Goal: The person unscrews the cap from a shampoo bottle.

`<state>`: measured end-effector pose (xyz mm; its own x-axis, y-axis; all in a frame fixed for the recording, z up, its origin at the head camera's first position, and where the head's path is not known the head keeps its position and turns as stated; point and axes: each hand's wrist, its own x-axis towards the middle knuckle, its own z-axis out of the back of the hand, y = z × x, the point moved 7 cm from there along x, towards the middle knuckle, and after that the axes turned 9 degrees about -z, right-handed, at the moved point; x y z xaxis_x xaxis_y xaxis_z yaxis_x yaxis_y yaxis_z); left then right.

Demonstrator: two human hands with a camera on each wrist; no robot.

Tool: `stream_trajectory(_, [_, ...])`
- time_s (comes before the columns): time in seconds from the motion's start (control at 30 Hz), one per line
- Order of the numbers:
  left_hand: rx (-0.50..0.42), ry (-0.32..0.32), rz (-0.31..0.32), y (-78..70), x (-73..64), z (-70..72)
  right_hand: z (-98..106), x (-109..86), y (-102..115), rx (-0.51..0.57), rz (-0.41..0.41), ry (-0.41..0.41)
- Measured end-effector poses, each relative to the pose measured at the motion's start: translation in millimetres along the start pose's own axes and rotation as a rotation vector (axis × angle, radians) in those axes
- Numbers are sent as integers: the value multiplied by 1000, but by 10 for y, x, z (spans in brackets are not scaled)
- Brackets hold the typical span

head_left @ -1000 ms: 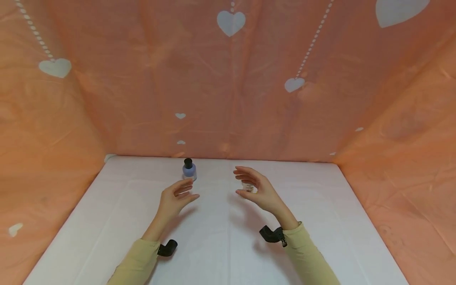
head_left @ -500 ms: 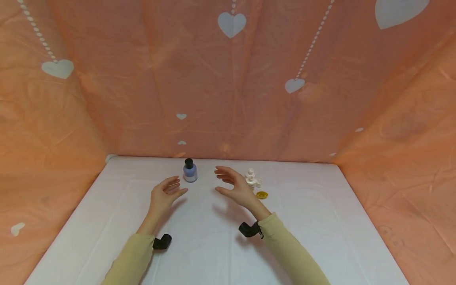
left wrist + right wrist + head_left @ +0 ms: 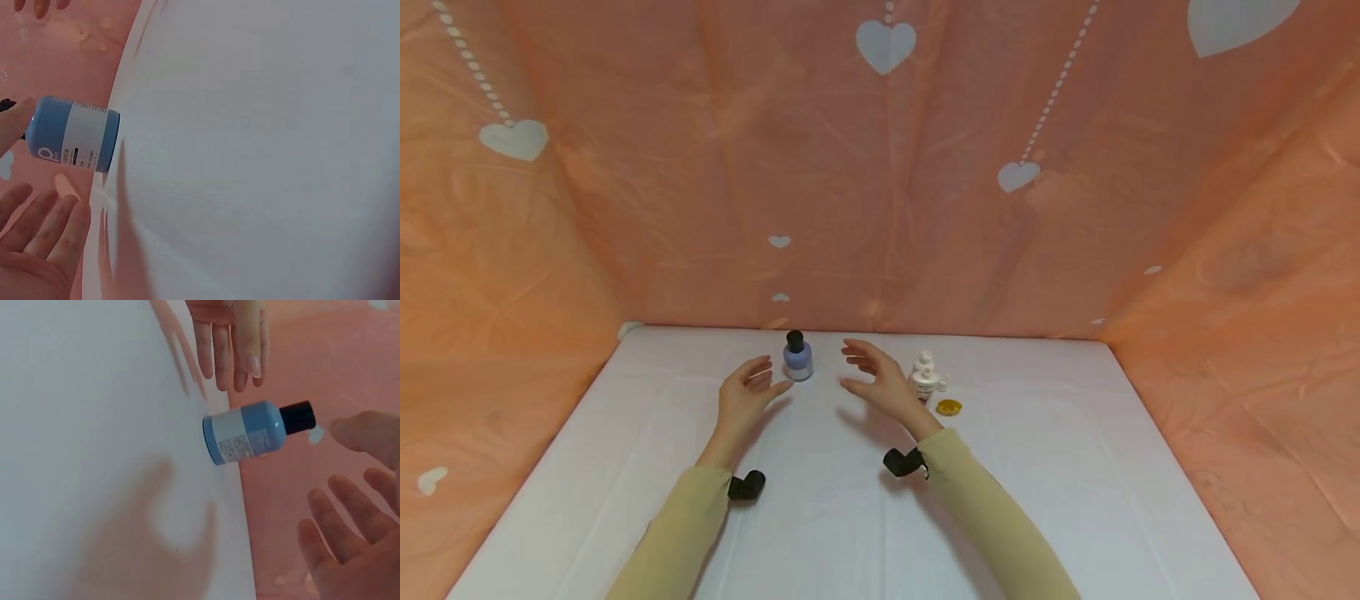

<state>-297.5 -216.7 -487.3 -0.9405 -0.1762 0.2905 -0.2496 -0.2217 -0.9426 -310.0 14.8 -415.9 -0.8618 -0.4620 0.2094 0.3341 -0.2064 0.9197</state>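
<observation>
A blue bottle (image 3: 798,361) with a black cap and a pale label stands upright near the back of the table. Just left and in front of it is my left hand (image 3: 744,402), fingers loosely bent and apart from the bottle. To the bottle's right hovers my right hand (image 3: 882,385), thumb and fingers spread, holding nothing. Both wrist views show the bottle (image 3: 74,133) between the hands, and in the right wrist view a gap separates the bottle (image 3: 245,432) from the fingers of each.
Behind my right hand stand white bottles (image 3: 924,381), partly hidden, with a small yellow dish-like thing (image 3: 949,407) beside them. A white cloth covers the table (image 3: 820,517). Orange curtains (image 3: 880,200) with white hearts close off the back and sides.
My right hand has moved left, away from the white bottles and toward the blue bottle, uncovering the yellow thing. My left hand has drawn back slightly left of the blue bottle.
</observation>
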Motion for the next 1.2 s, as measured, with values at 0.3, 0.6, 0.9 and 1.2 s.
stream_trajectory(0.3, [4,6,48,136,109,-87,-48,248,-331,-33,-31,-8])
stream_trajectory(0.6, [46,-1,23,108,184,-213,-168,373,-306,-14,-21,38])
stream_trajectory(0.9, [-7,0,4,118,218,-243,-276,528,-420,45,-57,30])
stream_trajectory(1.2, [-52,-14,7,131,234,-260,-344,527,-28,92,-23,81])
